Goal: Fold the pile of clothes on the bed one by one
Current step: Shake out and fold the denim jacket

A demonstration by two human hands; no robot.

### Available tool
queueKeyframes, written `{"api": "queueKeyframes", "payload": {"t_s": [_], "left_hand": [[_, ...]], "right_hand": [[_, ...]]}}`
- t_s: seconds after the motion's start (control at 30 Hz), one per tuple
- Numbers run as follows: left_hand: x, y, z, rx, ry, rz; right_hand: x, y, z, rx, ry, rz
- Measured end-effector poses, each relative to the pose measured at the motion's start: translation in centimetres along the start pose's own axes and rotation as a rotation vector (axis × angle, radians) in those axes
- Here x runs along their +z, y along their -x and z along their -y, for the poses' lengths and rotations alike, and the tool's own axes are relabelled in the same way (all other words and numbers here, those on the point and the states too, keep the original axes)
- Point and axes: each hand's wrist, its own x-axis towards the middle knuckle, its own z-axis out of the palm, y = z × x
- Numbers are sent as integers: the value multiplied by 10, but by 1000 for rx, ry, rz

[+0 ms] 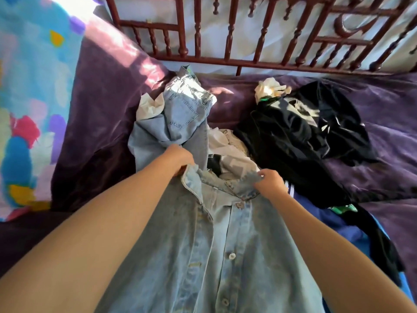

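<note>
- A person stands at a bed and holds a light-blue denim button-front shirt (225, 245) up by its collar. The shirt hangs from the hands toward six o'clock, with its placket open at the neck.
- Likely trouble: both hands grip close together at the collar, so the shoulders and sleeves may sag or twist and the fold could come out crooked.
- A second risk: a crumpled white printed top (228, 154) lies just beyond the collar at twelve o'clock. A trailing edge of the shirt could catch it and drag it along.
- The left hand (178, 160), at eleven o'clock, curls its fingers tightly round the denim collar edge, forearm stretched forward.
- The right hand (269, 182), at one o'clock, pinches the opposite collar point, knuckles up.
- Still unfolded on the purple velvety bedspread (372, 105): pale-blue jeans (180, 114) at twelve o'clock, a shiny black garment (304, 132) at two o'clock, and a bright blue cloth (338, 229) at four o'clock.
</note>
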Motion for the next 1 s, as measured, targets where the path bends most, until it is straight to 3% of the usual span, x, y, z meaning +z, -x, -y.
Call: {"api": "queueKeyframes", "payload": {"t_s": [0.1, 0.2, 0.27, 0.33, 0.4, 0.5, 0.53, 0.6, 0.7, 0.77, 0.83, 0.9, 1.0], "left_hand": [[-29, -5, -5, 164, -106, -266], [-48, 4, -8, 264, 155, -460], [-43, 13, -14, 253, 447, -398], [-31, 26, -20, 133, 783, -264], [-23, 34, -19, 128, 959, -127], [-5, 41, -6, 278, 1018, 79], [3, 44, 1, 317, 948, 96], [26, 44, 21, 462, 612, -5], [50, 43, 42, 731, -295, -178], [58, 43, 42, 730, -528, -222], [57, 44, 29, 562, -534, -365], [50, 46, 16, 341, -555, -357], [40, 47, 13, 247, -609, -233]], "right_hand": [[-9, 8, -12, -66, -132, -405], [-13, 20, -23, -34, -321, -528], [-12, 23, -22, -39, -316, -483], [-15, 23, -16, -65, -312, -496], [-20, 21, -11, -44, -292, -459], [-22, 22, -16, 69, -88, -152], [-20, 26, -20, 74, 10, -99], [-11, 40, -27, -38, 198, -198], [16, 68, -30, -564, 403, -589], [34, 84, -27, -739, 531, -495], [45, 89, -16, -477, 434, -252], [50, 81, -13, -177, 278, -179], [43, 71, -8, -68, 214, -125]]}}
